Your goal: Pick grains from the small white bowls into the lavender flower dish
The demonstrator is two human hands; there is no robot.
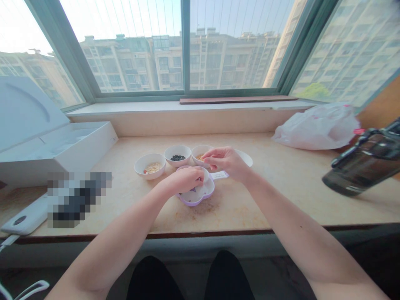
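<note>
A purple-rimmed, flower-shaped dish (193, 202) lies at the centre of the counter. My left hand (186, 180) is over it, its fingers curled down inside; whatever they hold is hidden. Above the right-hand white bowl (197, 152), which has yellowish bits in it, my right hand (225, 161) has thumb and fingertips pinched together, and what is between them is too small to name. A middle white bowl (177, 151) holds black beans (178, 158). Pale flat pieces (153, 168) with a reddish bit lie in the left white bowl (150, 175).
Behind my right hand is a white oval item (246, 158), with a small label (220, 175) nearer. An open white box (84, 143) and a white power bank (26, 216) are at left; a plastic bag (317, 127) and dark bottle (362, 166) at right.
</note>
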